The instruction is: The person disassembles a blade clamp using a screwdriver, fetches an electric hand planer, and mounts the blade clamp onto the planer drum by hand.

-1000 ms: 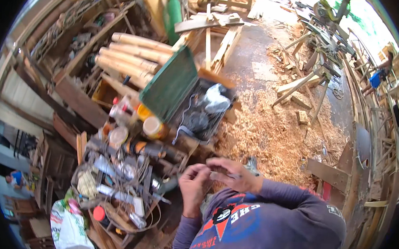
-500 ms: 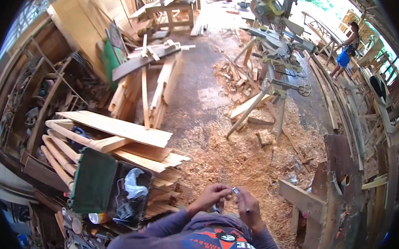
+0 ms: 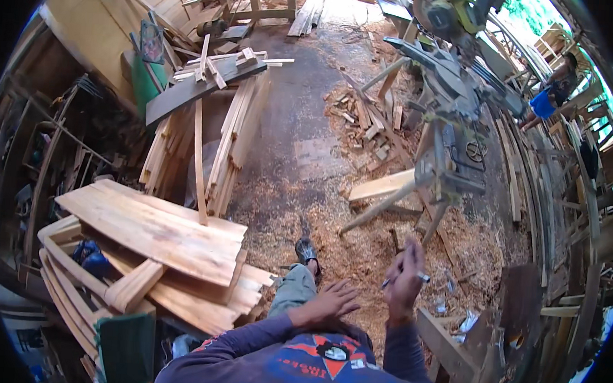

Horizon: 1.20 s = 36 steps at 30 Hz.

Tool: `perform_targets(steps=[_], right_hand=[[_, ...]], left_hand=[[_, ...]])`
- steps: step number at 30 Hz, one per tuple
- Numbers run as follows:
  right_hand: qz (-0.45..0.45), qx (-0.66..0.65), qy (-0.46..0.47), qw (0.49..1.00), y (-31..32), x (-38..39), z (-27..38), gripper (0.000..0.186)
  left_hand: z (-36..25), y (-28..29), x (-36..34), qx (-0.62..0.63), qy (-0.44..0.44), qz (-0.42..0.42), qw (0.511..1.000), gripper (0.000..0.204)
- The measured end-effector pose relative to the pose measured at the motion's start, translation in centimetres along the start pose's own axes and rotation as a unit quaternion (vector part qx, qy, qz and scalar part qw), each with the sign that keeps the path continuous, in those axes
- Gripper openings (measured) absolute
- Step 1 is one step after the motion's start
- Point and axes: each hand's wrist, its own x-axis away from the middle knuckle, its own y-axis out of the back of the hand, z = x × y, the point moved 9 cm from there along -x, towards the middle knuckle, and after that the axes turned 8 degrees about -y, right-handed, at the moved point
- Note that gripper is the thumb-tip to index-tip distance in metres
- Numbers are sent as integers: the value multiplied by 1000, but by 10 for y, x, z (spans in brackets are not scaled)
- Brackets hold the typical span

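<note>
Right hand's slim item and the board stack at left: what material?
Slim item in the right hand: possibly plastic or metal, its end pale and smooth-looking; too small to settle. Board stack: apparently wood, unfinished, from matte pale tan and grain.

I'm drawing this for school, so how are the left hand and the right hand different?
The left hand is open and looks empty; the right hand is closed around a slim, pen-like thing. The left hand points mostly rightward; the right hand points up the picture. The left hand sits lower in the picture than the right hand. Both are bare and come from purplish sleeves.
</note>
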Motion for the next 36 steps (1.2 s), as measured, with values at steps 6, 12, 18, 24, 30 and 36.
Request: perform_targets(steps=[6,12,18,24,30,36], right_hand=[[-26,461,327,825,-138,-221,81,34],[26,404,14,914,-200,-415,-7,50],[8,339,-14,941,-343,-632,31,56],[65,319,18,945,-558,-824,167,59],[-48,209,53,975,-651,-1018,301,51],[-88,51,-97,990,-664,-1226,299,45]], left_hand=[[197,218,-35,148,94,-153,973,29],[337,485,-108,105,184,-398,892,33],[653,518,-157,172,328,-370,852,37],[839,397,-62,111,653,80,745,44],[967,533,-219,217,599,46,769,43],[1164,684,-393,201,531,71,820,43]])
